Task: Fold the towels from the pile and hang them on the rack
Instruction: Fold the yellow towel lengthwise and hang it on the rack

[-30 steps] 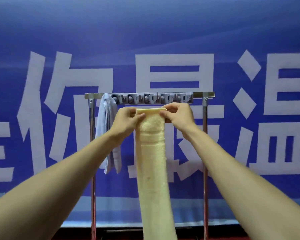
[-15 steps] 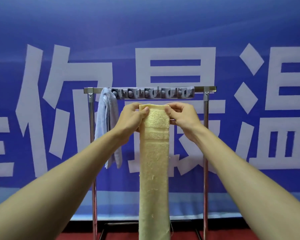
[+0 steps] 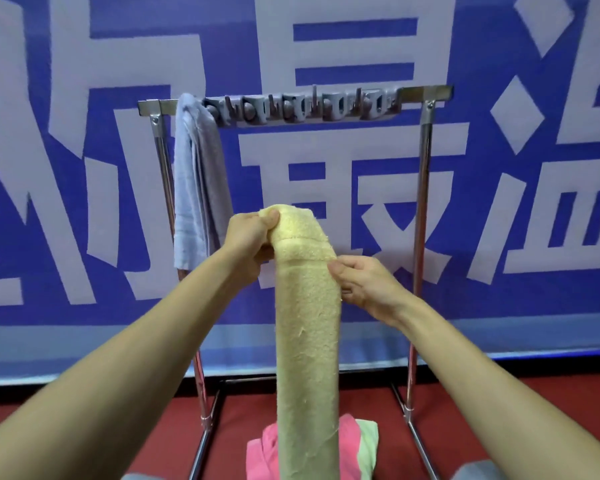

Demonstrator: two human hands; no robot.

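A long yellow towel (image 3: 307, 334), folded into a narrow strip, hangs down in front of me. My left hand (image 3: 252, 239) grips its top left corner, where the top end curls over. My right hand (image 3: 364, 289) pinches the towel's right edge a little lower. Behind stands the metal rack (image 3: 425, 188) with a row of grey clips (image 3: 302, 107) on its top bar. A light blue-grey towel (image 3: 196, 181) hangs folded over the bar's left end. On the floor below, the pile (image 3: 355, 441) of pink and pale green towels shows either side of the yellow strip.
A blue banner (image 3: 84, 98) with large white characters covers the wall behind the rack. The floor (image 3: 118, 438) is red. The rack's base bars (image 3: 420, 441) run toward me on both sides of the pile.
Both hands have dropped well below the top bar with the yellow towel. The right hand has slid lower down the edge. The view has tilted down, showing the pile and floor.
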